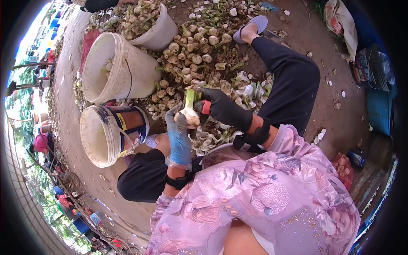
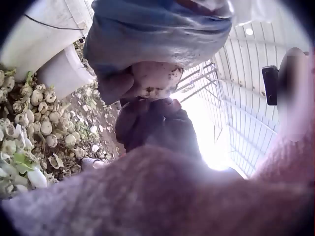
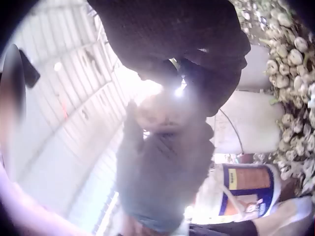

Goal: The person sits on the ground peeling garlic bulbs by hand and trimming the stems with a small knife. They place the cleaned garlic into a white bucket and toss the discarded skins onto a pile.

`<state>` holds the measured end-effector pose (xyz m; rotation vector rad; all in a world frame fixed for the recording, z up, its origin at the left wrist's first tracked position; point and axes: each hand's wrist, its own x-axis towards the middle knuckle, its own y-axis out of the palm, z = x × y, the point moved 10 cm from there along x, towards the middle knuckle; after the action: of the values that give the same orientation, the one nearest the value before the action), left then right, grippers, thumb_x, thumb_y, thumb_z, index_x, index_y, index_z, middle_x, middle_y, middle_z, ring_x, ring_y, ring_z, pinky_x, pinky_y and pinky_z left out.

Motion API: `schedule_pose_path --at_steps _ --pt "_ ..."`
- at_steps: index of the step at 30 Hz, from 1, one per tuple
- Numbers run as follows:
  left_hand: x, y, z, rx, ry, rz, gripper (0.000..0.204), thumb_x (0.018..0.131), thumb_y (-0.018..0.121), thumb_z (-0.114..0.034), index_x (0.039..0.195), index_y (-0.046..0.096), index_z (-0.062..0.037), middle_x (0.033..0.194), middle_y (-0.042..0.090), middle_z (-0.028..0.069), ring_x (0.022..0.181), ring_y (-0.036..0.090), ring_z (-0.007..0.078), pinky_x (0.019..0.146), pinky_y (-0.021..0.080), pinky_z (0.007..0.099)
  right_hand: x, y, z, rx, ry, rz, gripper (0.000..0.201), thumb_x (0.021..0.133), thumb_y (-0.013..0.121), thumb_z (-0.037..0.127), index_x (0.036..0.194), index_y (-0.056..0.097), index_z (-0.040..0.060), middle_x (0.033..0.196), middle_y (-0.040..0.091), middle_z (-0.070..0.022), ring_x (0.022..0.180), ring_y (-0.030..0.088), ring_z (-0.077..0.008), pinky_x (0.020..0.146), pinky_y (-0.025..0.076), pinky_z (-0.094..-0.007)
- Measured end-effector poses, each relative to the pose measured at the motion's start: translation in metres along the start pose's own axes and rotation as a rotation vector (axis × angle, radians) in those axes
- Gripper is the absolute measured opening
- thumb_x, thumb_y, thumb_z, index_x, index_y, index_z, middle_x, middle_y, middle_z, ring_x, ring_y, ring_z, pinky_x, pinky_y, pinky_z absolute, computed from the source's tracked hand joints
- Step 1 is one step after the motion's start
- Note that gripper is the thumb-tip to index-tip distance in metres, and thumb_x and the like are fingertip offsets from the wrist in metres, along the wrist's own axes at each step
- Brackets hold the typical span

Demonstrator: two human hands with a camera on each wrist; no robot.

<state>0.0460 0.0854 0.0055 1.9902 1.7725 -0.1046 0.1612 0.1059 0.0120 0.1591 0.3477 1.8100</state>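
Observation:
A garlic bulb [image 1: 192,120] with a short green stem is held up in front of the lap, stem upward. My left hand [image 1: 178,136], in a grey glove with a blue covering, grips the bulb, its thumb across the near side. My right hand [image 1: 225,109], in a dark glove with a red band at one finger, pinches the stem from the right. The left wrist view shows the bulb's dirty root end [image 2: 156,81] below the blue covering. Seen from the right wrist, the bulb [image 3: 162,112] sits between both gloves, blurred by glare.
A heap of garlic bulbs [image 1: 191,55] lies on the ground ahead, with peeled skins [image 1: 250,91] beside it. To the left stand a white bucket [image 1: 142,76], a dark-labelled bucket [image 1: 127,123] and, farther back, a garlic-filled bucket [image 1: 163,32]. My bent legs flank the heap.

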Motion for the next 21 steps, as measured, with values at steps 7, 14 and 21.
schedule_pose_path --at_steps 7,14,21 --pt "-0.017 0.047 0.030 -0.553 -0.694 0.570 0.064 0.082 0.033 -0.062 0.097 0.056 -0.0044 0.058 0.054 0.0065 0.039 0.044 0.0141 0.031 0.031 0.0237 -0.021 0.009 0.029 -0.185 -0.571 0.196 0.013 0.080 0.055 0.010 0.089 0.056 0.0020 0.069 0.054 0.0008 0.057 0.051 -0.0081 0.053 0.044 -0.0222" --pt "0.012 -0.005 0.006 0.547 0.294 -0.106 0.034 0.081 0.061 -0.018 0.109 0.049 -0.0006 0.100 0.054 0.0067 0.083 0.053 0.0115 0.071 0.045 0.0225 -0.016 0.015 -0.003 -0.540 -0.283 0.294 0.020 0.067 0.056 0.005 0.085 0.059 -0.0003 0.069 0.055 -0.0159 0.064 0.056 -0.0285 0.057 0.045 -0.0345" --pt "0.015 -0.012 0.004 -0.158 0.075 -0.124 0.028 0.084 0.055 -0.023 0.100 0.053 0.0007 0.091 0.060 0.0117 0.080 0.060 0.0198 0.069 0.052 0.0317 0.002 -0.079 -0.057 -0.797 0.228 -0.243 0.022 0.074 0.054 0.011 0.095 0.057 0.0017 0.088 0.058 -0.0166 0.074 0.059 -0.0274 0.064 0.046 -0.0360"
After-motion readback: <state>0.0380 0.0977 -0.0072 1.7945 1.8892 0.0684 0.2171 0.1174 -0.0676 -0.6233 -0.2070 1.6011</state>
